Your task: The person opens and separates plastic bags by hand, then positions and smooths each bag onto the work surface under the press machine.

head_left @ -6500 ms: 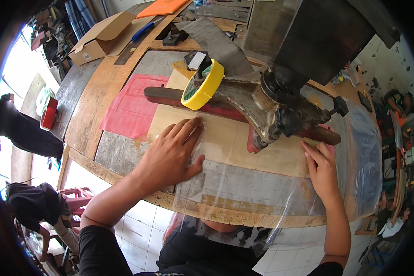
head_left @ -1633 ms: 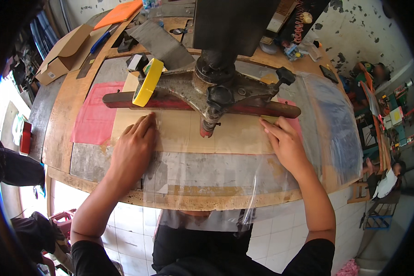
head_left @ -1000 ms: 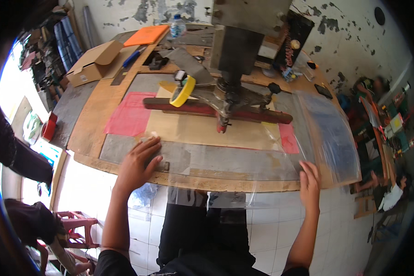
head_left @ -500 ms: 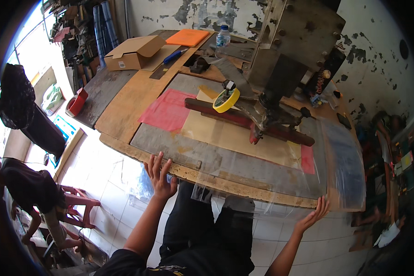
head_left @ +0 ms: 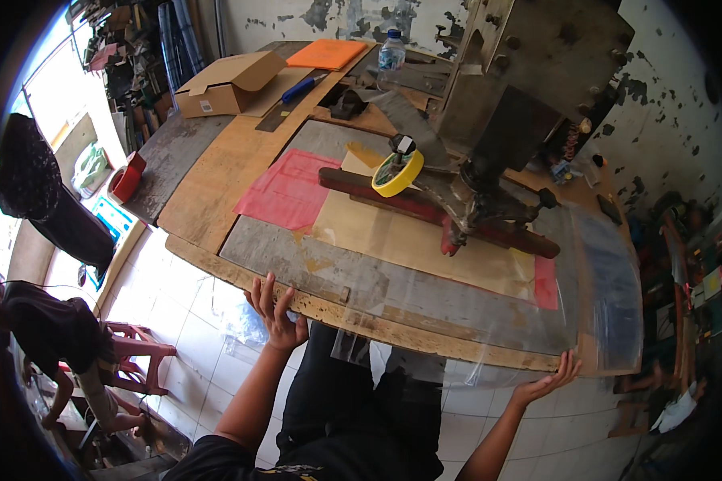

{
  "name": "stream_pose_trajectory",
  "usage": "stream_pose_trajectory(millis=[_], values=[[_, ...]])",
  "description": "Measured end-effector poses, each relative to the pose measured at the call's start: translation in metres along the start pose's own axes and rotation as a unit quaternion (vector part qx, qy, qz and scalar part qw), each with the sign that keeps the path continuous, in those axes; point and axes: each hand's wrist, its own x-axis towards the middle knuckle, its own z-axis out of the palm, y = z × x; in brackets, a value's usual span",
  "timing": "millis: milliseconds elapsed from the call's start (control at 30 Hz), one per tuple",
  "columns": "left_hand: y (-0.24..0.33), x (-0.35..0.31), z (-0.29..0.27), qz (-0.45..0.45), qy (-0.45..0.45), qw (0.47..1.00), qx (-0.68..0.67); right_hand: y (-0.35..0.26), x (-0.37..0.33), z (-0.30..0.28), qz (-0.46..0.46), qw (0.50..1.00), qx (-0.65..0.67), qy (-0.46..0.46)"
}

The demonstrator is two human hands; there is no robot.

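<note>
A large clear plastic sheet (head_left: pixel 602 289) lies over the right part of the wooden worktable (head_left: pixel 217 200) and hangs over its front edge. My left hand (head_left: pixel 277 309) is raised at the front edge with fingers spread, holding nothing that I can make out. My right hand (head_left: pixel 549 383) is palm-up with fingers apart, just below the sheet's hanging corner at the front right. Under the sheet lie a tan paper (head_left: pixel 409 240) and a red sheet (head_left: pixel 285 188).
A heavy metal press (head_left: pixel 521 96) stands over a dark red bar (head_left: pixel 425 208), with a yellow tape roll (head_left: pixel 399 172) beside it. At the back are a cardboard box (head_left: pixel 229 80), an orange folder (head_left: pixel 326 54) and a water bottle (head_left: pixel 391 52). A person (head_left: pixel 64 337) and red stool (head_left: pixel 132 353) are at the left.
Both hands have come off the tabletop, where they pressed the sheet flat, and back to the front edge. The view has pulled away from the table, and the sheet now hangs over the edge.
</note>
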Motion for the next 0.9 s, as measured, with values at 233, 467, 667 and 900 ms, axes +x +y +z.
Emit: stream_pose_trajectory(millis=[233,467,667,900], values=[[-0.0014,-0.0027,0.0041,0.002,0.025,1.0,-0.007,-0.0007,0.0012,-0.0019,-0.013,1.0,0.006,-0.002],[-0.003,-0.0039,0.005,0.01,0.021,1.0,-0.002,0.0029,0.0005,-0.0004,-0.018,1.0,0.003,0.004],[-0.002,-0.0014,0.0071,0.014,0.037,0.999,-0.001,0.0002,0.0,0.0001,-0.01,1.0,-0.001,0.004],[-0.0008,0.0004,0.0067,0.022,0.035,0.999,0.015,0.0021,-0.0003,0.002,-0.004,1.0,0.006,0.008]])
